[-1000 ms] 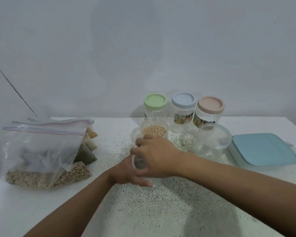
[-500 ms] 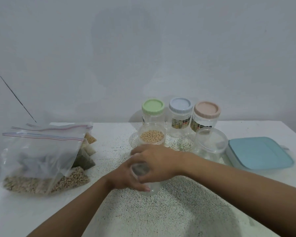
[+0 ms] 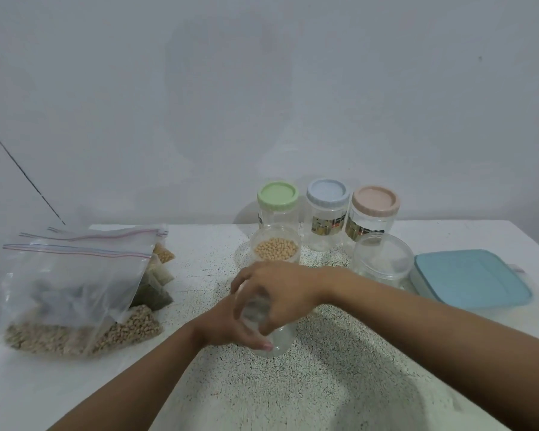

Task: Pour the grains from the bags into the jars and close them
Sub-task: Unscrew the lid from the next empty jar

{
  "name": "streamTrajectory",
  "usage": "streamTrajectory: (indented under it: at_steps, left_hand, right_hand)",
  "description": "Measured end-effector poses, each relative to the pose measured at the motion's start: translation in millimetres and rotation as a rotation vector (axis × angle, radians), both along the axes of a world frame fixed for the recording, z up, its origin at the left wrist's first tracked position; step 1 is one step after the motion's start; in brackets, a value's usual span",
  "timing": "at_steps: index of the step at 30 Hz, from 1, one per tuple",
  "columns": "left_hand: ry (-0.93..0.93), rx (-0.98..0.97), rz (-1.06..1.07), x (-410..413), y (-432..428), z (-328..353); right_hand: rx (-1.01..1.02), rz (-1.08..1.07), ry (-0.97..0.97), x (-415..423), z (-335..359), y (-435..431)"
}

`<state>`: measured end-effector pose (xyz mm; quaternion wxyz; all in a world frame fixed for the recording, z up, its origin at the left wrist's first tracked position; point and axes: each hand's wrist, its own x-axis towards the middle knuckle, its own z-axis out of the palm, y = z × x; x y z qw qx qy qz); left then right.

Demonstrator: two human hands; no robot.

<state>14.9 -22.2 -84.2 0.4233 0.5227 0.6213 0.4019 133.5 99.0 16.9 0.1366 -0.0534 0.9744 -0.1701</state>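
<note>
Speckled table (image 3: 339, 384) bears jars (image 3: 325, 219), bags (image 3: 75, 293), container (image 3: 470, 281)

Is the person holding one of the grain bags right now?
No, the left hand and right hand both grip a clear jar; the bags lie aside.

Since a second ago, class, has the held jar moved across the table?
No. The held jar still stands just in front of the bean jar; only the view shifted.

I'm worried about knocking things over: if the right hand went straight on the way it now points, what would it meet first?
Probably the small grain packets beside the big zip bag, left of the clear jar whose top the right hand grips; depth is hard to judge.
</note>
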Motion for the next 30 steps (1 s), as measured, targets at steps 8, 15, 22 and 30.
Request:
streamTrajectory:
  at_steps: [8, 15, 22, 30]
  left_hand:
    - [0.057, 0.047, -0.038, 3, 3, 3]
    - [0.041, 0.005, -0.006, -2, 1, -3]
    - [0.046, 0.028, 0.091, -7, -5, -18]
    - [0.050, 0.013, 0.182, 0, -11, -22]
  right_hand:
    - [0.445, -0.301, 0.002, 8, -7, -27]
    - [0.168, -0.178, 0.136, 9, -7, -10]
    - [-0.542, -0.575, 0.399, 37, 3, 18]
    - [-0.564, -0.891, 0.282, 84, -51, 35]
